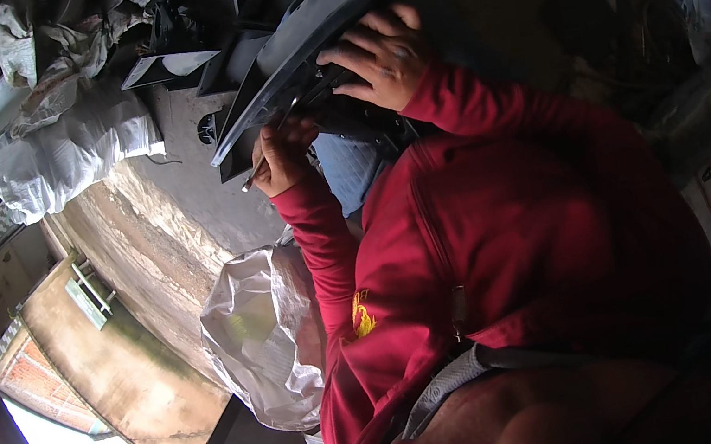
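The fingers (351, 51) of the right hand (380, 58) spread flat on a dark panel (290, 54). The left hand (278, 155) is curled tight around a thin tool (258, 171).

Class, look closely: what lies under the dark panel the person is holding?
Under the dark panel show blue jeans and concrete floor. The panel covers whatever else lies beneath.

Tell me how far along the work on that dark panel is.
Done: nothing shows as finished; other dark parts lie behind on the ground. In hand: the right hand presses on the dark panel while the left hand works a thin metal tool at its lower edge. Left: the panel looks whole, so likely most of it.
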The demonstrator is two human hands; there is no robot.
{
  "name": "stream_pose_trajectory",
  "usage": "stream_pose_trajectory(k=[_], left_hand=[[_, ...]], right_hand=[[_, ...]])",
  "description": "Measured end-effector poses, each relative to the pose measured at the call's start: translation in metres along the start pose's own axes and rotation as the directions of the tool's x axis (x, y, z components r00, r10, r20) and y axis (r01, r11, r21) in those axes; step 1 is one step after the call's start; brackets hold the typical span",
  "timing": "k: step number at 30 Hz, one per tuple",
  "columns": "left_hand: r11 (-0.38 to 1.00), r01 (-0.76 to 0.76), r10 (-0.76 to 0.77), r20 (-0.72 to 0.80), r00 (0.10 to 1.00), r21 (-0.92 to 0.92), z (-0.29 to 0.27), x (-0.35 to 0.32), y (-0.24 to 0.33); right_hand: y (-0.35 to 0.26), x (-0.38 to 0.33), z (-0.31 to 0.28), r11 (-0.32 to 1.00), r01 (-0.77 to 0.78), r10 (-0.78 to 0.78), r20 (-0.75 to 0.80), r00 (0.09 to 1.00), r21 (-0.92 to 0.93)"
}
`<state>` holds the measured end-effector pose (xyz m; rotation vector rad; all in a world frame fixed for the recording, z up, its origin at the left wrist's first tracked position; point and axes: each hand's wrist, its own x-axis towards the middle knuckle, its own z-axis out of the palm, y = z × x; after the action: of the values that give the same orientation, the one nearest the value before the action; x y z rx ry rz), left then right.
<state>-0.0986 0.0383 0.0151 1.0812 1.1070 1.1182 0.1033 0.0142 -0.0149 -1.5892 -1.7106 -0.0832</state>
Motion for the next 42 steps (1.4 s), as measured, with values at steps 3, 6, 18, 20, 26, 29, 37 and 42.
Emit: stream_pose_trajectory(k=[3,6,18,20,26,29,37,42], left_hand=[[0.985,-0.115,0.116,-0.002,0.993,0.126,0.008,-0.014,0.020],[0.898,-0.284,0.279,0.064,0.958,0.337,0.033,-0.014,0.025],[0.311,-0.552,0.419,0.410,0.810,0.774,0.050,0.005,0.047],[0.592,-0.408,0.328,0.254,0.910,0.695,0.029,0.007,0.028],[0.878,-0.266,0.208,0.184,0.961,0.398,0.012,0.001,0.011],[0.943,-0.194,0.154,0.162,0.975,0.270,0.012,-0.002,0.013],[0.343,-0.585,0.459,0.412,0.787,0.735,0.047,-0.002,0.035],[0.970,-0.159,0.127,0.174,0.977,0.184,0.015,0.004,0.009]], right_hand=[[-0.001,0.000,-0.002,1.000,0.030,-0.029,-0.010,1.000,0.008],[-0.002,0.001,-0.005,0.998,0.047,-0.047,0.000,0.999,0.029],[-0.003,-0.003,-0.010,0.999,0.028,-0.030,0.042,0.999,0.037],[-0.002,0.001,-0.008,0.999,0.028,-0.029,0.025,0.999,0.041],[-0.002,0.000,-0.005,1.000,0.012,-0.012,0.017,1.000,0.012],[-0.003,0.001,-0.007,1.000,0.020,-0.020,0.019,1.000,0.015],[-0.005,0.005,-0.014,0.999,0.050,-0.050,0.029,0.998,0.020],[-0.007,0.008,-0.017,0.999,0.047,-0.046,0.062,0.997,-0.013]])
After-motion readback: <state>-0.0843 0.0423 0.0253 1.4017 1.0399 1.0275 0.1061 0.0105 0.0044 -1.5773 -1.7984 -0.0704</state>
